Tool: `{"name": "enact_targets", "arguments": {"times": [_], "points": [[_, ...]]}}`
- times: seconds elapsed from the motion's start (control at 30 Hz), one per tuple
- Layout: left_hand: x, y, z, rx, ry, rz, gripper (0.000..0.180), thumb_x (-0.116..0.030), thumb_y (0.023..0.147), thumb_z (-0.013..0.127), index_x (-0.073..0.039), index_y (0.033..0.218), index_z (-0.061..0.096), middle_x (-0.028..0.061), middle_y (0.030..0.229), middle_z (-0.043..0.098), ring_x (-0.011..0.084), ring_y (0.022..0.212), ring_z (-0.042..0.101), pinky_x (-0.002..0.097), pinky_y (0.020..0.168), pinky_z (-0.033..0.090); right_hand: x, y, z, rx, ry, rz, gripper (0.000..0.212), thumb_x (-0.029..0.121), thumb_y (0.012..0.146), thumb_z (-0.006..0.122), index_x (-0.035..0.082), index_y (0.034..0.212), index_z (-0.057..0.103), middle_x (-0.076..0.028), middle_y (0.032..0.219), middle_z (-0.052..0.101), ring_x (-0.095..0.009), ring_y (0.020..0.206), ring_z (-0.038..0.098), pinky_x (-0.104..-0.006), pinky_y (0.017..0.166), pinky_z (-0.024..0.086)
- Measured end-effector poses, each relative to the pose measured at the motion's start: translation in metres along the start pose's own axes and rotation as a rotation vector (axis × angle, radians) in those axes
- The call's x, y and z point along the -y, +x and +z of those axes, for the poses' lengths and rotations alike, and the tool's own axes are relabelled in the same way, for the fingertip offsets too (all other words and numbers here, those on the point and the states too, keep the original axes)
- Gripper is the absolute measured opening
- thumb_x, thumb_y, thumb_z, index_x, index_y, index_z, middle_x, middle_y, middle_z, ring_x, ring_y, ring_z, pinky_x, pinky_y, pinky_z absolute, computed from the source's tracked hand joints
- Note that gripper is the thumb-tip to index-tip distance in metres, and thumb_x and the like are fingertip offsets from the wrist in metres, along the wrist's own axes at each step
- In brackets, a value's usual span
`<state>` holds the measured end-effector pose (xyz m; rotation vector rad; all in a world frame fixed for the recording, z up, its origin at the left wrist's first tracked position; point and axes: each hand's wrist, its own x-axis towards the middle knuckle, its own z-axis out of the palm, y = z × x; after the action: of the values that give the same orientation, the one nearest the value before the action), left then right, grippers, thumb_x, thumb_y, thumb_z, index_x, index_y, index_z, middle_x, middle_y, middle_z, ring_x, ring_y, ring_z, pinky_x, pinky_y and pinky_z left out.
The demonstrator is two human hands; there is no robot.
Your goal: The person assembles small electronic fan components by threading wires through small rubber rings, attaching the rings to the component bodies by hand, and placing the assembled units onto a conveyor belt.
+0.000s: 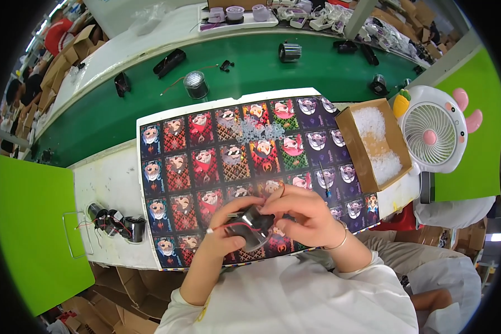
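Note:
Close to my body, above the near edge of the card-printed mat, I hold a glossy black cylindrical housing with thin red and white wires. My left hand grips it from the left, thumb on the near side and fingers behind. Bent fingers of my right hand press on its upper right side; whether a small piece is also pinched there is hidden. A thin screwdriver with a blue end lies on the mat to the right. Beyond my hands is a scatter of small clear pieces.
Right of the mat stand a cardboard box with white small parts and a white fan. Similar black housings with wires lie at the left. The green conveyor belt behind carries a clear-topped cylinder and several black parts.

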<state>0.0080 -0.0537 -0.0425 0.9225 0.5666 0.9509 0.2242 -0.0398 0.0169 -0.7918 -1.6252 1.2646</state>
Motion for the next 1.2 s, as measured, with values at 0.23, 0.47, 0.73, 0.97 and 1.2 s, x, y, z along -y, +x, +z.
{"name": "enact_targets", "arguments": {"times": [0.23,0.47,0.73,0.97,1.2], "points": [[0.016,-0.001,0.007,0.011,-0.308,-0.117,0.095,-0.054,0.071,0.077,0.007,0.136,0.046,0.0185,0.115,0.064,0.0279,0.103,0.068,0.0363,0.084,0.058,-0.011,0.003,-0.005,-0.023,-0.330,-0.270,0.024,-0.007,0.078,0.072,0.001,0.100,0.067,-0.014,0.116,0.055,-0.019,0.082,0.063,-0.0284,0.069,0.054],[0.014,0.006,0.002,0.131,-0.717,0.016,0.094,-0.052,0.072,0.076,0.009,0.135,0.044,0.0265,0.106,0.064,0.0350,0.091,0.069,0.0393,0.063,0.062,-0.007,0.002,-0.016,0.087,-0.123,-0.038,0.019,-0.007,0.078,0.066,0.003,0.093,0.062,-0.010,0.099,0.064,-0.021,0.088,0.066,-0.0309,0.067,0.054],[0.007,-0.001,-0.012,-0.018,-0.497,-0.063,0.093,-0.051,0.073,0.076,0.009,0.135,0.044,0.0271,0.105,0.065,0.0350,0.090,0.069,0.0398,0.064,0.062,-0.008,0.008,-0.023,0.339,-0.238,0.052,0.004,0.002,0.088,0.055,0.002,0.091,0.058,-0.012,0.081,0.056,-0.030,0.074,0.058,-0.0376,0.065,0.046],[0.005,-0.007,-0.016,-0.079,-0.431,-0.033,0.091,-0.046,0.072,0.081,0.009,0.133,0.045,0.0239,0.105,0.066,0.0334,0.092,0.070,0.0382,0.067,0.062,-0.004,0.007,-0.033,0.038,0.018,0.309,0.008,0.000,0.094,0.052,0.000,0.091,0.060,-0.004,0.077,0.061,-0.008,0.069,0.062,-0.0245,0.059,0.049],[0.000,-0.003,-0.012,-0.157,-0.299,-0.043,0.086,-0.040,0.073,0.082,0.007,0.135,0.045,0.0212,0.113,0.064,0.0308,0.100,0.068,0.0396,0.077,0.062,-0.011,0.009,-0.023,-0.262,0.184,0.069,0.012,-0.009,0.088,0.060,-0.001,0.095,0.065,-0.005,0.087,0.062,-0.008,0.071,0.059,-0.0211,0.060,0.047]]}}
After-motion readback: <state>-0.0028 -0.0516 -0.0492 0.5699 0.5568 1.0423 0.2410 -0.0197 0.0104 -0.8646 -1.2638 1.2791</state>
